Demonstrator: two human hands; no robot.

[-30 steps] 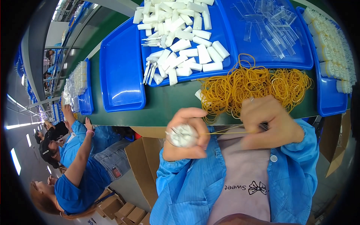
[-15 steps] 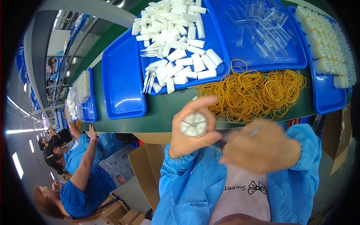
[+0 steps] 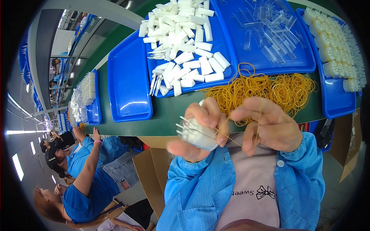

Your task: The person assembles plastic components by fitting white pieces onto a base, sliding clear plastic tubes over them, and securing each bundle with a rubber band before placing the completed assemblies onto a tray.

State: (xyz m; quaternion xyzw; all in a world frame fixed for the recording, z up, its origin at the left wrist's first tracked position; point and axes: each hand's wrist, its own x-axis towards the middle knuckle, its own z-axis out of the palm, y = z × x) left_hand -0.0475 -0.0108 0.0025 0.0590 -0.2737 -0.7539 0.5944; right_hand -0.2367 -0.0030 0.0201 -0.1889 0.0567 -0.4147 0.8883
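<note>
My left hand (image 3: 206, 115) grips a round bundle of white pieces (image 3: 196, 134), which has several thin white rods sticking out at its left end. The bundle is tilted, with my thumb below it and my fingers over its top. A rubber band (image 3: 234, 140) runs taut from the bundle to my right hand (image 3: 273, 125), whose bent fingers hold it stretched. Just beyond both hands lies a heap of yellow-brown rubber bands (image 3: 258, 92) on the green table (image 3: 169, 111).
White blocks (image 3: 185, 34) fill much of a blue tray (image 3: 219, 42). Clear plastic pieces (image 3: 273, 34) lie in another tray (image 3: 246, 63). Finished-looking bundles (image 3: 335, 54) stand in the right tray (image 3: 339, 104). A cardboard box (image 3: 150, 173) is below the edge; co-workers (image 3: 90, 177) sit left.
The bundle has tipped from end-on to side-on in my left hand, showing its rods. My right hand, blurred before, has opened out and now stretches a rubber band from the bundle.
</note>
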